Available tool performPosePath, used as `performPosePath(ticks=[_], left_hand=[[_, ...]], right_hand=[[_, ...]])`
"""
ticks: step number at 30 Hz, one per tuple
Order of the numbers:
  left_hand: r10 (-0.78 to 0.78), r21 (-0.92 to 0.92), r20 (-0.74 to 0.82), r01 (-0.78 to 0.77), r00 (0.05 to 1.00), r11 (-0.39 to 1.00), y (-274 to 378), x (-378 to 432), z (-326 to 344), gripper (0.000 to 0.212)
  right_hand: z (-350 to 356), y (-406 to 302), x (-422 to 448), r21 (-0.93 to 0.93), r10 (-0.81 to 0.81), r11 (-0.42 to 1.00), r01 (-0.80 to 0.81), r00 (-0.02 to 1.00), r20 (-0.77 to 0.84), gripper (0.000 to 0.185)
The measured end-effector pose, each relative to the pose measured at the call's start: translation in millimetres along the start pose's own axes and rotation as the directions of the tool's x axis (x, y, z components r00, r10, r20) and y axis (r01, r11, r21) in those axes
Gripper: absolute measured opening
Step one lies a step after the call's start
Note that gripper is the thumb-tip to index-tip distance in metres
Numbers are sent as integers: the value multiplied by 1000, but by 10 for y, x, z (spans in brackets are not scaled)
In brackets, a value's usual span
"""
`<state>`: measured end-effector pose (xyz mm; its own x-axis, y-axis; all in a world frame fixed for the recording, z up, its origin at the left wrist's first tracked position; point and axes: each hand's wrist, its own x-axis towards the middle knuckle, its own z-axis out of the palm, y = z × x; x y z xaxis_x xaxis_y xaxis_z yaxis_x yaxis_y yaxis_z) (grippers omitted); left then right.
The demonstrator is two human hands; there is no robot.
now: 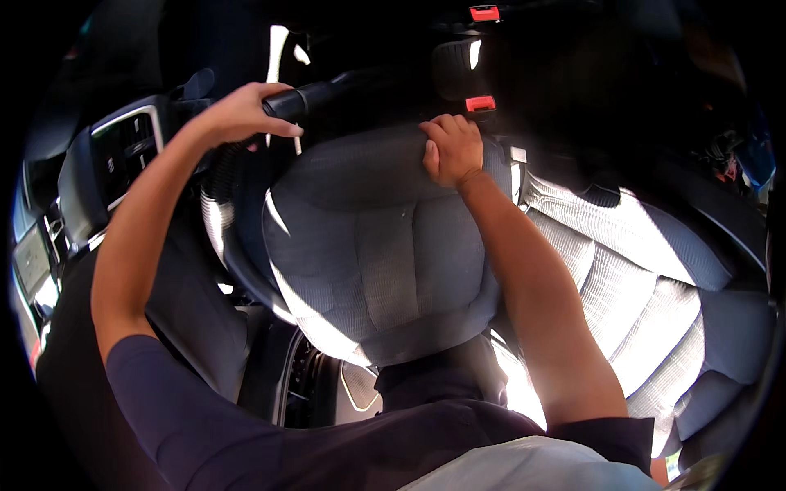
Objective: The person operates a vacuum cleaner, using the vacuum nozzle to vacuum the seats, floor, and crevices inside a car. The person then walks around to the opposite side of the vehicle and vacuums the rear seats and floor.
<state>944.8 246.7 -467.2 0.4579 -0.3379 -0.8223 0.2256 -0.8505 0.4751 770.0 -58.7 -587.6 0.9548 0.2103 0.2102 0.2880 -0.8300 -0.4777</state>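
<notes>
My left hand (249, 113) grips a black plastic tube (287, 105), which looks like a vacuum cleaner's wand and reaches away to the upper right into shadow. Below that hand hangs a ribbed black hose (219, 181); where it joins the tube is hidden. My right hand (454, 147), its fingers curled, is over the far right edge of a grey fabric car seat cushion (387, 245). Whether anything is between those fingers cannot be told. Close above it is a red seat belt buckle (480, 103).
A sunlit grey fabric seat (638, 288) stands at the right. To the left is a dashboard panel with a silver-edged frame (156, 123). A second red buckle (485, 13) shows at the top. An open-looking door pocket area with a speaker grille (361, 386) lies near my body.
</notes>
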Motion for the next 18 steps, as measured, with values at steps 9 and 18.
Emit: performPosePath(ticks=[9, 18], left_hand=[[224, 427, 392, -392, 893, 815, 388, 1793, 430, 78], [112, 115, 60, -118, 992, 986, -123, 1629, -522, 72]], right_hand=[[89, 128, 56, 60, -7, 998, 8, 1000, -16, 34], [93, 163, 46, 55, 7, 998, -4, 999, -47, 32]])
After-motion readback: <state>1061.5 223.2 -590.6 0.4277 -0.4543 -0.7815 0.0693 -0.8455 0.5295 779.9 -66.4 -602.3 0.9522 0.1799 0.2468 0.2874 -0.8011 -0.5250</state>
